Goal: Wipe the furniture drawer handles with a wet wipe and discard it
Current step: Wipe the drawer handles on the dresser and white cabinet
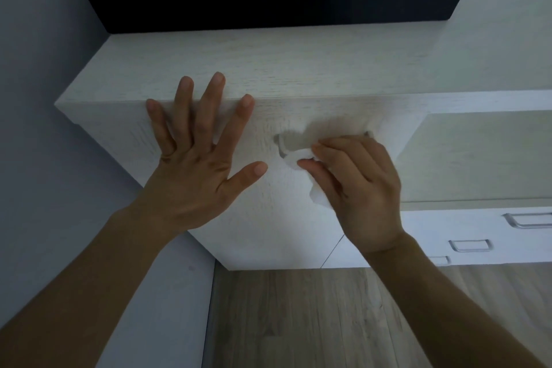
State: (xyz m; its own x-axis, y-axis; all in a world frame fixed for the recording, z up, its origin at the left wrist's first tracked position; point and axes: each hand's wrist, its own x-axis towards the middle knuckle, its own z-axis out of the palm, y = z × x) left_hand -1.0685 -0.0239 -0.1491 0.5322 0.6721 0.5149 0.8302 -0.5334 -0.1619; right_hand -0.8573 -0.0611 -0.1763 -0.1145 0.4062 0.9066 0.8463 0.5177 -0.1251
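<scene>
A pale wood-grain cabinet (pixel 268 63) stands against the wall, its top drawer front facing me. On that front is a metal bar handle (pixel 280 143), its left end visible and the rest covered by my right hand. My right hand (pixel 358 188) is shut on a crumpled white wet wipe (pixel 298 160), pressed around the handle. My left hand (pixel 197 158) lies flat, fingers spread, on the drawer front and top edge to the left of the handle, holding nothing.
A dark blue tray (pixel 268 3) with white bowls sits on the cabinet's top at the back. Lower white drawers with metal handles (pixel 528 219) (pixel 470 245) extend to the right. Wood-plank floor (pixel 328 323) lies below; a grey wall (pixel 35 69) is on the left.
</scene>
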